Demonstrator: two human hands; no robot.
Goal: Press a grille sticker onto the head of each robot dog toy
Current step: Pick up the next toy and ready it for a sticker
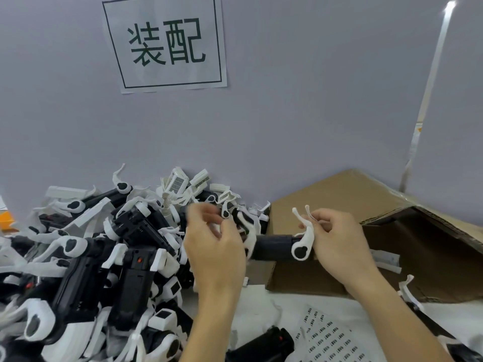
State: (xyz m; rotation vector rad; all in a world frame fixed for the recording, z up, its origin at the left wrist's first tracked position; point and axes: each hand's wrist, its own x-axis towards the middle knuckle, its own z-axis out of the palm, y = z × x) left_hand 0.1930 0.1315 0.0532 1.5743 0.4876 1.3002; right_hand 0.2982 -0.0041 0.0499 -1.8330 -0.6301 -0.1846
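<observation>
Dog [274, 246] held mid-air at centre, right hand [337, 239] gripping its rear legs, left hand [214, 244] pinching at the head end (blurred; sticker unseen). Sticker sheet [329, 338] lies at five o'clock. Next: press the grille flat.

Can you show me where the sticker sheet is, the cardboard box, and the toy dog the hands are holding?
sticker sheet [330, 338]: head view, middle of the printed sheet.
cardboard box [339, 194]: head view, its raised flap.
held toy dog [274, 248]: head view, its black body.
</observation>
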